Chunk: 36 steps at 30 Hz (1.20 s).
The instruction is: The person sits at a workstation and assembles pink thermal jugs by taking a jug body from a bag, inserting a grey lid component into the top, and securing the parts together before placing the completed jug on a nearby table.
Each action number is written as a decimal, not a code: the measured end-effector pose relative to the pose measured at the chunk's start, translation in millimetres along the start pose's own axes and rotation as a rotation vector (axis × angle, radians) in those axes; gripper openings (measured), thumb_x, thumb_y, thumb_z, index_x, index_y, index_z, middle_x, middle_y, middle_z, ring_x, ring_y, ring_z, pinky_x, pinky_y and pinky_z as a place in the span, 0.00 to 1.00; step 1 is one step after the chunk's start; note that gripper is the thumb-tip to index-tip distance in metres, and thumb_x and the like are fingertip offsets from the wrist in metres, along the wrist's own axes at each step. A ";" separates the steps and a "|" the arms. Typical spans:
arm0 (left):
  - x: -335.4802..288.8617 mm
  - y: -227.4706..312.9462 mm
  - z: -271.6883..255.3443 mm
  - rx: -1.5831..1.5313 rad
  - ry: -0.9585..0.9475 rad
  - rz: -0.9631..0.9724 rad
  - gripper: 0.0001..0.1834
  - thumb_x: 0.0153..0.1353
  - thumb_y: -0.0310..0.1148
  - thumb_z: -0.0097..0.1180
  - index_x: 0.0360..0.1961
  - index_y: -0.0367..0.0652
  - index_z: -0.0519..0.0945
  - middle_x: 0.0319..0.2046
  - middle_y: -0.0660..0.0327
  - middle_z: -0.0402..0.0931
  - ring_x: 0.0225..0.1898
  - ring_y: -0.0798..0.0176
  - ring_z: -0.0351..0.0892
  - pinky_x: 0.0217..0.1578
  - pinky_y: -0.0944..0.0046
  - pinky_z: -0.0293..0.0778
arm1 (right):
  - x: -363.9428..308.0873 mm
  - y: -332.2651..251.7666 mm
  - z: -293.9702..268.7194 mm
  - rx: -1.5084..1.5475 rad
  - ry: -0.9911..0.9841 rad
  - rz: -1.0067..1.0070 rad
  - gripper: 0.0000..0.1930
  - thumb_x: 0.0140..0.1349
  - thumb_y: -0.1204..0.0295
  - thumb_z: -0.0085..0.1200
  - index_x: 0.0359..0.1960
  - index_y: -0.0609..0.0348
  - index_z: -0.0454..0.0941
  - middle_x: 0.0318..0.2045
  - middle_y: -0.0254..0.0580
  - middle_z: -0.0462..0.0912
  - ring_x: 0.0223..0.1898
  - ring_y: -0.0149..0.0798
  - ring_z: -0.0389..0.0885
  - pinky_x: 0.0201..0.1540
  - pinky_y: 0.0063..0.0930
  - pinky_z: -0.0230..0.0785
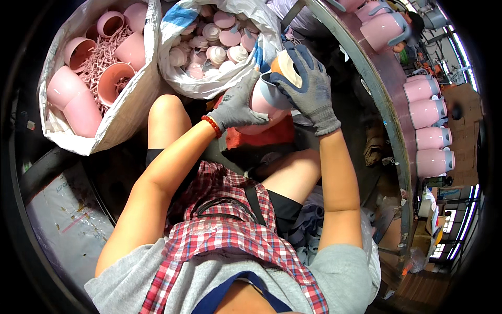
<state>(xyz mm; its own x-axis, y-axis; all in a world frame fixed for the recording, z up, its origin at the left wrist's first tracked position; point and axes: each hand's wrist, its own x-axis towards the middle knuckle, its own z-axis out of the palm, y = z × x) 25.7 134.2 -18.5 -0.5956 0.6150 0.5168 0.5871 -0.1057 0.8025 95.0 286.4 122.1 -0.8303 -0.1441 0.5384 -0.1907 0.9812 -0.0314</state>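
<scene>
Pink jug (pixel 260 98) with a grey-blue collar (pixel 275 94): held in front of the person, tilted, above a red block-like thing (pixel 261 137); can't tell if its base touches that. Left hand (pixel 239 106), grey glove, is wrapped round the jug's side, thumb laid across the front. Right hand (pixel 307 82), also gloved, is at the collar end, fingers curled over a tan-and-cream round piece (pixel 286 68); mostly covered, maybe a mallet head or block, unclear.

Handling: jug looks like glossy stiff plastic, so probably light, a bit slippery, easily scuffed, not very fragile. Best hold is low round the body, palm against the wall, clear of the collar; the gloves should help traction.

Around: white sack (pixel 107 140) of pink shells (pixel 83 112) at far left, second sack (pixel 209 90) of pink lids (pixel 225 39) just beyond the hands. Right, a metal-edged bench (pixel 387 89) carries a row of finished-looking jugs (pixel 430 112).
</scene>
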 end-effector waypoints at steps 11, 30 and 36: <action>-28.8 9.0 -69.0 -0.337 0.117 -0.155 0.63 0.37 0.44 0.75 0.67 0.32 0.47 0.64 0.51 0.54 0.65 0.57 0.53 0.59 0.64 0.61 | -78.3 103.9 90.0 0.871 0.262 0.714 0.33 0.59 0.63 0.60 0.60 0.72 0.62 0.59 0.47 0.68 0.59 0.38 0.66 0.61 0.29 0.57; -8.9 0.0 -73.5 -0.641 -0.314 -0.231 0.59 0.42 0.60 0.65 0.67 0.34 0.52 0.60 0.54 0.61 0.58 0.62 0.62 0.58 0.62 0.59 | -59.3 2.0 -30.5 1.383 -0.440 0.692 0.17 0.63 0.63 0.54 0.49 0.59 0.70 0.29 0.38 0.82 0.22 0.24 0.77 0.16 0.15 0.66; 30.4 -9.9 -55.6 -1.053 -0.149 -0.138 0.50 0.53 0.60 0.57 0.66 0.38 0.52 0.62 0.50 0.60 0.60 0.55 0.65 0.59 0.56 0.63 | -47.8 12.0 -86.0 1.241 0.103 0.601 0.14 0.64 0.72 0.50 0.48 0.69 0.70 0.35 0.47 0.80 0.29 0.34 0.82 0.21 0.19 0.75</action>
<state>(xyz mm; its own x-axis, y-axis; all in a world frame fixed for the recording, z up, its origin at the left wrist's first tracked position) -28.8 110.5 5.9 -0.5063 0.7545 0.4177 -0.2904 -0.6052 0.7412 177.5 316.1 168.4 -0.9186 0.3193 0.2330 -0.2032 0.1244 -0.9712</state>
